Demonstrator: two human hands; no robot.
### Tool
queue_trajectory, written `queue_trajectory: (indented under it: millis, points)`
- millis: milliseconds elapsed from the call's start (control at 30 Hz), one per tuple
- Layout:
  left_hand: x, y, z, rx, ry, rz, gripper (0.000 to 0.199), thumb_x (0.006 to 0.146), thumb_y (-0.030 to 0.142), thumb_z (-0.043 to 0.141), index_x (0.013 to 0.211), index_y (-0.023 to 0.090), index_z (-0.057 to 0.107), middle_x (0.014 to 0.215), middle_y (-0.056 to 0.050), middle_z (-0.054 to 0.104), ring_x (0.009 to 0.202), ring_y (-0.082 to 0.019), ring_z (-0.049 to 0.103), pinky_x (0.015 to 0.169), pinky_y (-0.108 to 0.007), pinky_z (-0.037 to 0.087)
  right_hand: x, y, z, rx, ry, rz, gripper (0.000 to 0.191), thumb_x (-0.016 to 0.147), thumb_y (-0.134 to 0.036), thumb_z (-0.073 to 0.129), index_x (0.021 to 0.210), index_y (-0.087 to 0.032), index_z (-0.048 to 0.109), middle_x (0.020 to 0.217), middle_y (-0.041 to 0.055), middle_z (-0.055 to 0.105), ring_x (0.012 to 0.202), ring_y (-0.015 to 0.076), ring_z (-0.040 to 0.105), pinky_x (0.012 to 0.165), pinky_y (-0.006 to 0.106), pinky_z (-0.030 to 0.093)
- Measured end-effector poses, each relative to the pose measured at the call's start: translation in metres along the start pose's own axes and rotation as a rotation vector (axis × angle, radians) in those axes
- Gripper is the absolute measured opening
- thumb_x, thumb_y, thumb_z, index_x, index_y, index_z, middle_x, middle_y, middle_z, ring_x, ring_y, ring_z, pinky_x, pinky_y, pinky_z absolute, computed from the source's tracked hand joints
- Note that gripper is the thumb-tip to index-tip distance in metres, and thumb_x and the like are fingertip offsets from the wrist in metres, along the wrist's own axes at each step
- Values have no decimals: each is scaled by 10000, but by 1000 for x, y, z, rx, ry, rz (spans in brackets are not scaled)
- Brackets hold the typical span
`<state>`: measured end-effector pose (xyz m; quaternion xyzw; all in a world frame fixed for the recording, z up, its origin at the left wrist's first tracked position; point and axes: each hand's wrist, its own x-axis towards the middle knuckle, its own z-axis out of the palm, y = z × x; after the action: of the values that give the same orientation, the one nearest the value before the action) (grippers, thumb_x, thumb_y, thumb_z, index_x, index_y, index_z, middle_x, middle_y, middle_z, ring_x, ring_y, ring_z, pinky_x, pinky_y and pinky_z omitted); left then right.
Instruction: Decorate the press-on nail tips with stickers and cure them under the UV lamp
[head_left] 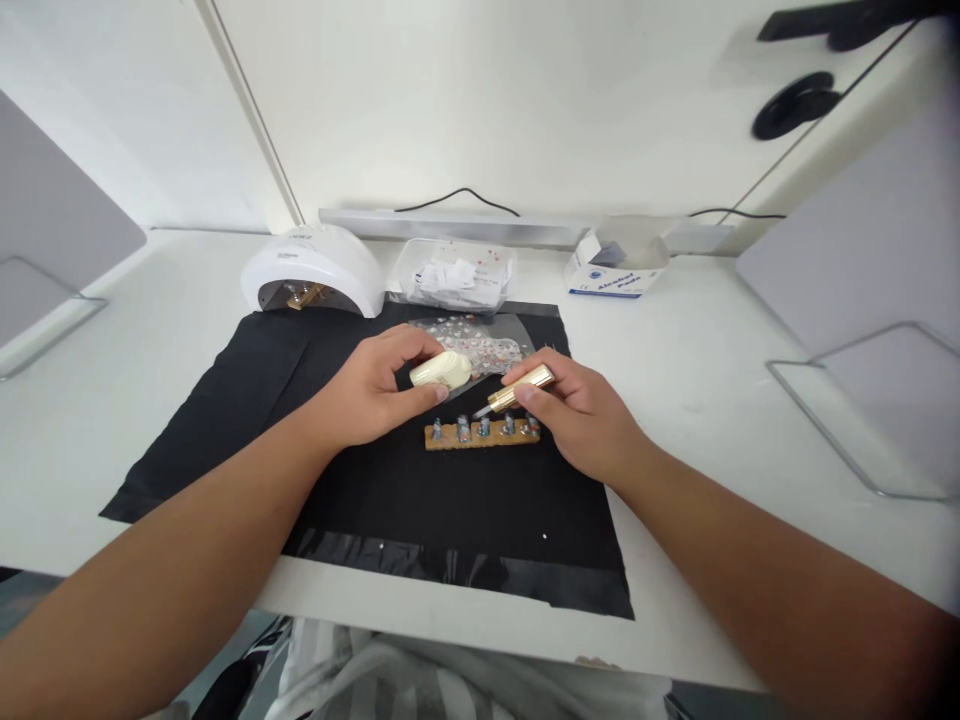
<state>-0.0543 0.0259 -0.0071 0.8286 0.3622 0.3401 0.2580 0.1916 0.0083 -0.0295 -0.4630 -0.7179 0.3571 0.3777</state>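
Note:
My left hand (386, 388) is closed on a cream-coloured bottle (442, 371), which lies tilted between thumb and fingers. Between the fingers of my right hand (566, 405) is a gold-coloured cap with a brush (523, 389); its pale tip points down to the left. Just below the tip, a wooden strip (450, 442) rests on the black mat (420, 500) and bears several small shiny pieces in a row. Clear plastic sheets with small decorations (491, 352) lie behind both hands.
At the mat's back left edge stands a white lamp (322, 262) with a wooden piece inside. Right of it are a clear tray of packets (454, 275) and an open alcohol pads box (615, 275). Wire stands (825, 430) flank the white table (697, 360).

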Motion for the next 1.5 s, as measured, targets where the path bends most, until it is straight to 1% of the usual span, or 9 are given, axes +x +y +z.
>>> queue_trajectory:
  millis: [67, 167, 333, 500, 733, 833, 1200, 1333, 1500]
  points:
    - [0, 0, 0, -2, -2, -1, 159, 827, 259, 642, 927, 135, 639, 828, -14, 594, 755, -144, 542, 710, -263, 418, 0, 1, 0, -8, 67, -1, 126, 861, -313, 576, 903, -228, 659, 763, -5, 631, 687, 156, 578, 660, 306, 431]
    - [1, -1, 0, -7, 0, -9, 160, 827, 262, 643, 920, 133, 636, 826, -14, 588, 754, -143, 540, 706, -262, 416, 1, 4, -1, 65, 130, -17, 116, 866, -315, 587, 900, -243, 671, 776, -9, 656, 720, 162, 601, 698, 316, 451]
    - [1, -1, 1, -8, -3, -20, 155, 823, 260, 642, 913, 135, 632, 819, -14, 580, 748, -143, 538, 700, -264, 417, 1, 10, -2, 233, 139, -14, 93, 878, -327, 614, 886, -266, 683, 769, -21, 683, 744, 160, 639, 725, 312, 486]
    - [0, -1, 1, -15, -13, -23, 161, 825, 268, 642, 923, 141, 631, 824, -16, 591, 752, -148, 545, 705, -270, 421, 3, 14, 0, 396, 165, -48, 95, 874, -354, 636, 871, -279, 694, 755, -25, 665, 732, 154, 631, 727, 309, 504]
    - [-1, -1, 0, -25, -37, 53, 142, 839, 269, 630, 914, 150, 608, 829, -16, 583, 763, -151, 551, 721, -275, 428, 10, 9, 0, 634, 384, -99, 192, 805, -459, 709, 801, -268, 691, 725, -22, 625, 690, 139, 590, 723, 304, 511]
    - [-1, -1, -1, -16, -54, 66, 138, 843, 273, 629, 908, 154, 605, 827, -18, 577, 770, -154, 547, 724, -279, 426, 10, 7, 0, 646, 383, -94, 219, 794, -480, 712, 807, -263, 681, 743, -24, 618, 690, 133, 587, 730, 304, 511]
    - [-1, 0, 0, -12, -76, 79, 160, 847, 293, 630, 934, 161, 605, 838, -31, 585, 776, -162, 556, 721, -278, 429, 7, 7, 2, 495, 334, -16, 306, 791, -558, 668, 860, -261, 649, 784, 5, 658, 764, 180, 635, 791, 367, 542]
    - [-2, 0, 0, -10, -84, 72, 152, 848, 280, 631, 933, 158, 600, 849, -27, 581, 788, -157, 554, 726, -270, 428, 6, 8, 2, 486, 301, -27, 292, 805, -542, 662, 872, -258, 662, 800, 7, 668, 769, 177, 643, 786, 357, 542]
    - [-1, 3, 1, 10, -89, 117, 138, 840, 254, 634, 928, 158, 590, 841, -31, 583, 787, -158, 547, 726, -276, 432, 6, 5, 5, 438, 263, -69, 243, 855, -494, 627, 906, -259, 661, 791, -4, 677, 782, 168, 653, 795, 340, 531]
